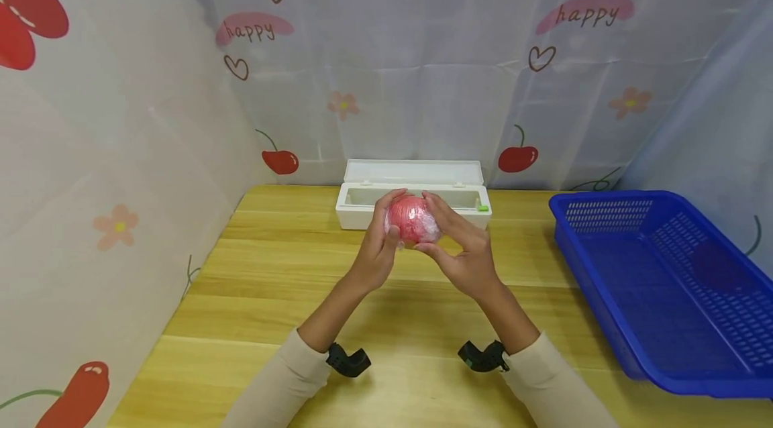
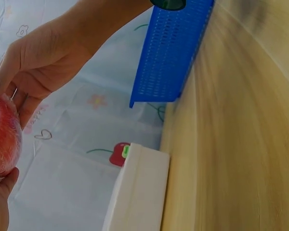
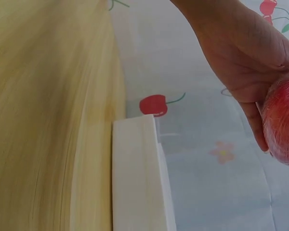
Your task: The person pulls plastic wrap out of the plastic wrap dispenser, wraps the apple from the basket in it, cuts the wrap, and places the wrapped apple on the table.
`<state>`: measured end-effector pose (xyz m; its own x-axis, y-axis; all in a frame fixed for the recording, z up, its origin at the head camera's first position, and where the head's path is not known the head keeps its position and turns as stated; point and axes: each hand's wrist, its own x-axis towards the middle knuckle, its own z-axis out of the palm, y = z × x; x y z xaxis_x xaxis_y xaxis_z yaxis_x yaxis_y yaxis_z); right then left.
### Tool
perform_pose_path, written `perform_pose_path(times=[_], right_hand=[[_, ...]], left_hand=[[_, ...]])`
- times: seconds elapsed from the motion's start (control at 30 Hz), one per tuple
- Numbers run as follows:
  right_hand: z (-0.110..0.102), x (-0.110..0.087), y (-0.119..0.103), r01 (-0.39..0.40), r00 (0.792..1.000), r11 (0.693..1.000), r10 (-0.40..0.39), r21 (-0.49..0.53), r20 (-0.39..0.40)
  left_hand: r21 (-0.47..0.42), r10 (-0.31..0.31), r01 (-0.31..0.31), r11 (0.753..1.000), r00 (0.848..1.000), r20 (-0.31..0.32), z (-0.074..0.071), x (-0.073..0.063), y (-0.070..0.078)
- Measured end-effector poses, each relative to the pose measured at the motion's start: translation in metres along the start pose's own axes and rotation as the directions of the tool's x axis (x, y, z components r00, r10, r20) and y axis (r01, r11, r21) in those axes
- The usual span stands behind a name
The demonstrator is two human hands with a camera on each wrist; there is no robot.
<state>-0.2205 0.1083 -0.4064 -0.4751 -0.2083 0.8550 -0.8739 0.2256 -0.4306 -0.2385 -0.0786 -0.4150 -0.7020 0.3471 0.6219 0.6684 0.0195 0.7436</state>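
A red apple point(image 1: 413, 219) wrapped in shiny, crinkled cling film is held up over the table between both hands. My left hand point(image 1: 376, 251) curls round its left side, with the thumb on the near face. On the opposite side, my right hand point(image 1: 465, 250) grips it with fingers over the top and thumb underneath. The left wrist view shows the film stretched tight over the apple point(image 2: 2, 137), beside the right hand point(image 2: 43, 65). Behind the hands stands a long white box point(image 1: 353, 219), lid raised, with a small green piece point(image 1: 482, 208) at its right end.
A blue plastic basket point(image 1: 610, 321) with perforated sides stands on the right of the wooden table point(image 1: 272, 267). Curtains point(image 1: 423, 113) printed with cherries and flowers enclose the table at the back and both sides. A black wrist camera point(image 1: 349, 361) sits on the left wrist.
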Motion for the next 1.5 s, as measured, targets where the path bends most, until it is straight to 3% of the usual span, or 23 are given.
perform_pose_path(times=[0.1,0.23,0.47,0.67,0.83,1.07,1.3,1.5], right_hand=[[0.0004,-0.0008,-0.0008,0.009,1.000,1.000,-0.009,0.015,0.000],[-0.0007,-0.0018,-0.0002,0.010,1.000,1.000,-0.010,0.002,0.007],[-0.0010,-0.0021,0.0029,-0.009,1.000,0.998,0.011,-0.063,0.027],[0.0025,-0.0019,0.0017,0.070,0.996,0.990,-0.062,-0.126,0.063],[0.0030,-0.0037,0.0009,0.097,0.992,0.979,-0.082,-0.181,0.091],[0.0021,-0.0045,0.0018,0.098,0.990,0.980,-0.079,-0.172,0.117],[0.0057,-0.0036,0.0010,0.057,0.996,0.987,-0.046,-0.149,0.077],[0.0071,-0.0045,0.0009,0.040,0.999,0.991,-0.036,-0.125,0.034]], left_hand=[[0.061,0.045,-0.045,0.997,0.999,0.003,0.0016,0.0005,-0.0016],[0.105,0.059,-0.060,0.993,0.998,0.013,0.0026,0.0010,-0.0040],[0.033,0.012,-0.011,0.999,1.000,-0.019,0.0005,-0.0002,-0.0062],[-0.024,-0.032,0.031,0.999,0.999,-0.040,-0.0003,0.0012,-0.0040],[0.007,-0.049,0.049,0.999,0.999,-0.020,0.0002,0.0018,-0.0005],[0.125,-0.005,0.006,0.992,1.000,-0.004,0.0001,0.0016,-0.0015],[0.128,-0.012,0.014,0.992,1.000,-0.017,-0.0009,0.0003,0.0004],[0.175,0.053,-0.054,0.983,0.999,0.012,-0.0015,0.0023,-0.0001]])
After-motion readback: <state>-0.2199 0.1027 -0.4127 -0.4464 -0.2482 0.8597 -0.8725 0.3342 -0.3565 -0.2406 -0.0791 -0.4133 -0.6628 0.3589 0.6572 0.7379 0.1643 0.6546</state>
